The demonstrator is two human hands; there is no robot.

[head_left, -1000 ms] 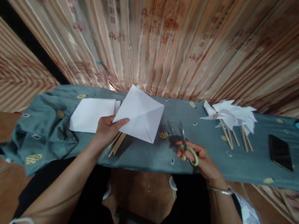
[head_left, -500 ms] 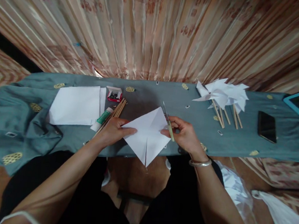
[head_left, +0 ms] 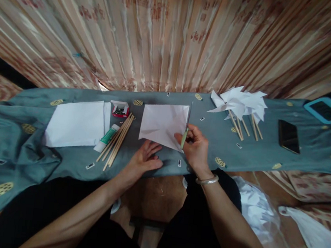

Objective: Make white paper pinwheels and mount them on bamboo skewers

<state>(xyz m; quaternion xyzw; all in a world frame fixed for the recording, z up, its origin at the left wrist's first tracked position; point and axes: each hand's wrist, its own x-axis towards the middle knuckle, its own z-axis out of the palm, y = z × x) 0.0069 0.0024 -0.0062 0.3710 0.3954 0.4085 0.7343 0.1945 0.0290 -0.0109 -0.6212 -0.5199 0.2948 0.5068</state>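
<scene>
My right hand is closed around scissors with pale green handles, their thin metal blades pointing away from me. Its thumb also presses on the right edge of a square white sheet of paper. Creases run across this sheet, which lies over the middle of the cloth-covered table with its near edge slightly lifted. My left hand is just below that near edge, palm turned down and fingers apart, holding nothing. Its fingertips reach the paper's edge; whether they touch it I cannot tell.
Left of the sheet are wooden sticks, a green-and-white glue tube, a small red box of dark bits, and stacked paper. To the right lie paper pinwheels on sticks, a phone and a blue-framed tablet.
The paper has turned from a diamond to a square position and lowered toward the table. My left hand has let go of it and moved nearer me. The scissors stay in my right hand.
</scene>
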